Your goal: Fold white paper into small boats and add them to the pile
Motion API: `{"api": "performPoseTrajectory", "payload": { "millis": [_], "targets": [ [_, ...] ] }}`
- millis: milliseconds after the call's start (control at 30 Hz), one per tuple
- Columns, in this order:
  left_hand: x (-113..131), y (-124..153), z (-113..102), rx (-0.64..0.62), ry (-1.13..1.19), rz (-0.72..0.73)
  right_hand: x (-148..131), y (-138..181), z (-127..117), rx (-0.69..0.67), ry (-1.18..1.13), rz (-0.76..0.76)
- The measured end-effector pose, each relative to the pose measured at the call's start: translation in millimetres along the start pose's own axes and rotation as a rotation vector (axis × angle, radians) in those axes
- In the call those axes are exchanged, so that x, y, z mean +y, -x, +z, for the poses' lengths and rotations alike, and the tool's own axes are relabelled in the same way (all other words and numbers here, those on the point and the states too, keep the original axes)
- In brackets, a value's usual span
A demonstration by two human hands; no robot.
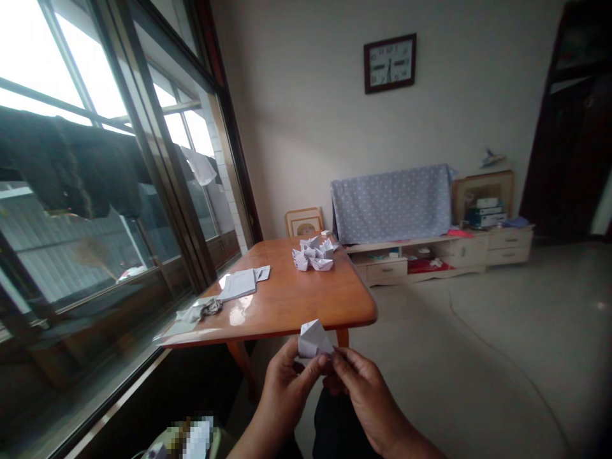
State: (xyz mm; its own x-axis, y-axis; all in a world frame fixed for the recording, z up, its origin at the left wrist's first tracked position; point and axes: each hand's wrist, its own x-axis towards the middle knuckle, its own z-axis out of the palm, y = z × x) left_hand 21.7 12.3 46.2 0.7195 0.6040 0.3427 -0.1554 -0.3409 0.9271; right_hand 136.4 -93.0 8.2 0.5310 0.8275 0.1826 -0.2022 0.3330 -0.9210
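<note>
A folded piece of white paper (313, 339) is held up in front of my lap, before the table's near edge. My left hand (288, 377) grips its left and lower side, with the thumb across the front. At its lower right corner, my right hand (359, 377) pinches the paper between thumb and fingers. Some fingertips of both hands are hidden behind the paper. Farther off on the wooden table (287, 306) lies a cluster of folded white paper pieces (313, 255), several of them boat-like in shape.
On the table's left side are a white notebook (238, 284) and a crumpled grey cloth (210, 307). Tall windows (157, 159) run along the left. A low cabinet (507, 247) with a cloth-covered object (392, 204) stands against the far wall, under a clock (389, 64).
</note>
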Motion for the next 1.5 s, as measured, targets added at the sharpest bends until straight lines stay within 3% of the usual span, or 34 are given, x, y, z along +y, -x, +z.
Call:
{"api": "performPoseTrajectory", "payload": {
  "millis": [133, 300, 367, 533, 867, 1200, 1500],
  "targets": [
    [8, 1, -1, -0.004, 0.033, -0.02, 2, -2, -7, -0.019, 0.087, 0.014],
    [14, 2, -6, -0.145, 0.071, -0.077, -11, -8, -21, 0.053, 0.192, -0.103],
    [15, 3, -8, -0.199, 0.064, -0.103, -20, -10, -22, -0.014, 0.177, -0.116],
    [13, 7, -10, -0.203, 0.052, -0.145, -36, -13, -13, -0.22, 0.062, 0.033],
    [14, 11, -9, -0.047, -0.011, 0.005, -30, -13, -7, -0.169, 0.085, 0.077],
    [13, 13, -3, -0.078, 0.06, -0.079, -25, -14, -11, -0.165, 0.19, 0.005],
    [6, 10, -3, -0.128, 0.121, -0.113, -22, -17, -7, -0.073, 0.333, -0.075]
  ]
}}
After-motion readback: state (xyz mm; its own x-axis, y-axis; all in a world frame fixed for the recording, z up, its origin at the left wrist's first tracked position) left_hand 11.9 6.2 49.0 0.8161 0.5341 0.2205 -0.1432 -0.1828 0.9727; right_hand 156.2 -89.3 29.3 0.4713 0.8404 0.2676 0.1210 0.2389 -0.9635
